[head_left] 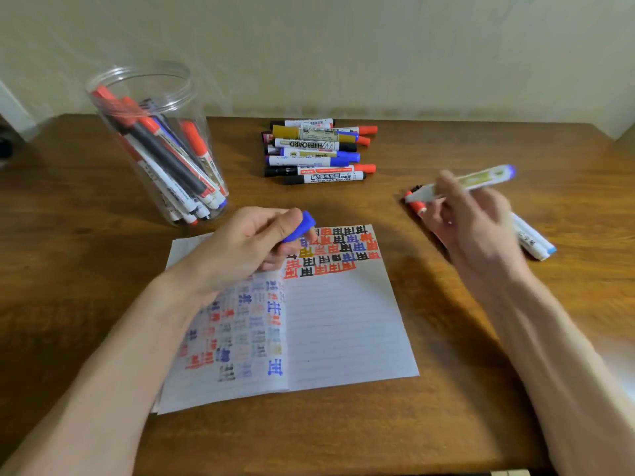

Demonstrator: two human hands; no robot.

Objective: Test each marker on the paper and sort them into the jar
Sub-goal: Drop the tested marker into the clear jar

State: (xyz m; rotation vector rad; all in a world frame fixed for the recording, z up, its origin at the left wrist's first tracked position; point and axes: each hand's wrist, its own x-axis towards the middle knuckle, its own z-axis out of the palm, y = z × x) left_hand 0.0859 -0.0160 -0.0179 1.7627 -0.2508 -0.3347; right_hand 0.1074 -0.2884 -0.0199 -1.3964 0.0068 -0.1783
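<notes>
Middle marker (314, 145) reads "WHITEBOARD"; front marker (326, 177) reads "WHITEBOARD MARKER".

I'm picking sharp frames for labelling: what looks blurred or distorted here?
Head view: the right hand and its marker are motion-blurred; the left hand and blue cap are sharper; the jar leans from wide-angle distortion; a soft shadow lies under the right arm.

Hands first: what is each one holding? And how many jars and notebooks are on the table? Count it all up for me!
Marker, held in the fingers of the right hand: 1
Blue cap, pinched by the left hand: 1
Jar: 1
Notebook: 1
Total: 4
</notes>
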